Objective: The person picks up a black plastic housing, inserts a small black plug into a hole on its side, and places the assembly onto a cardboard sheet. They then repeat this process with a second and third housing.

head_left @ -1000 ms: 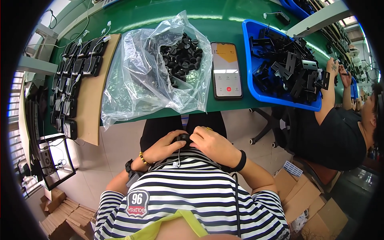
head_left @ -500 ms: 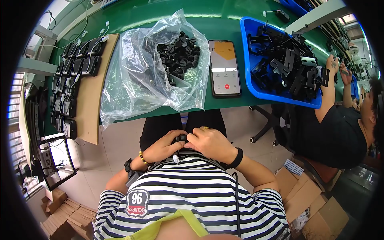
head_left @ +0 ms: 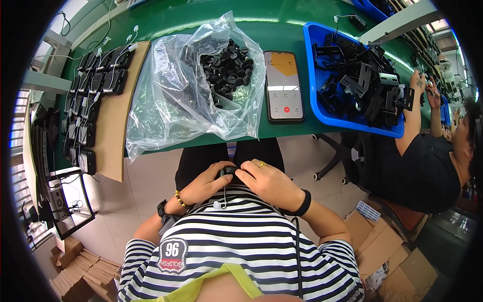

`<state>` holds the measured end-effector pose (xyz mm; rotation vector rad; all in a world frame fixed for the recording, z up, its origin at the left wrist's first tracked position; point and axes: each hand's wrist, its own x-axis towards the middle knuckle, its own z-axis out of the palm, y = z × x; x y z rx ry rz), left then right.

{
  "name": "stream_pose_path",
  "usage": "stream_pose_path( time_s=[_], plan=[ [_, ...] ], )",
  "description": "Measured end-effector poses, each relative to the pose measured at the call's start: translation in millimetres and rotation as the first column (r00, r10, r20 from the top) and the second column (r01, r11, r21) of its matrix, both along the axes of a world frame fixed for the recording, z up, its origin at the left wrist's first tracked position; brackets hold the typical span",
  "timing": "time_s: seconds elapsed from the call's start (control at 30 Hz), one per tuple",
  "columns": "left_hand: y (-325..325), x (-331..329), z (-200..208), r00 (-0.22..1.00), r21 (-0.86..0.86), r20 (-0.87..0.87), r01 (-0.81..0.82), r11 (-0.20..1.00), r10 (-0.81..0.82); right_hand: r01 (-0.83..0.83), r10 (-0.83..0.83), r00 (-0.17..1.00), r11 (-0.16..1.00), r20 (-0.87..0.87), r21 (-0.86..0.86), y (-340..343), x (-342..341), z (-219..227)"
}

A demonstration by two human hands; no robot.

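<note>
In front of my waist, below the table edge, I hold a small black part between both hands. My left hand is closed round its left side, with the thumb on the near face. The fingers of my right hand pinch its right end. From the part a thin cable hangs down to a white plug against my striped shirt. Fingers cover much of the part, so its full shape is hidden. Beyond my hands, a transparent plastic bag of small round black pieces lies open on the table.
Cabled black units line a cardboard sheet on the green table's left. Right of the bag are a phone and a blue bin of black brackets. A co-worker sits at the right; cartons stand on the floor.
My right hand's fingers have shifted on the black part, exposing more of it. The hanging white plug has swung slightly left and down.
</note>
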<state>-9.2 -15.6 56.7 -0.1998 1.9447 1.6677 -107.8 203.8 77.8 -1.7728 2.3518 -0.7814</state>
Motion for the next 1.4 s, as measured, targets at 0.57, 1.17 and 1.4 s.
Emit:
stream_pose_path(
  time_s=[0.57, 1.17, 1.4],
  plan=[
    [0.0, -2.8, -1.8, 0.998, -0.029, -0.061, -0.007, 1.000, 0.005, 0.104, -0.104, 0.952, 0.994, 0.287, 0.017, -5.2, -9.7, -1.3],
    [4.0, -5.7, -7.6, 0.991, -0.032, -0.122, -0.063, 0.998, 0.058, 0.264, -0.212, 0.887, 0.962, 0.410, -0.073, -21.1, -1.9, -18.5],
    [3.1, -7.6, -4.6, 0.993, -0.004, -0.009, -0.121, 0.993, 0.121, 0.243, -0.197, 0.929, 0.963, 0.314, -0.115, -33.2, -3.8, -25.6]
  ],
)
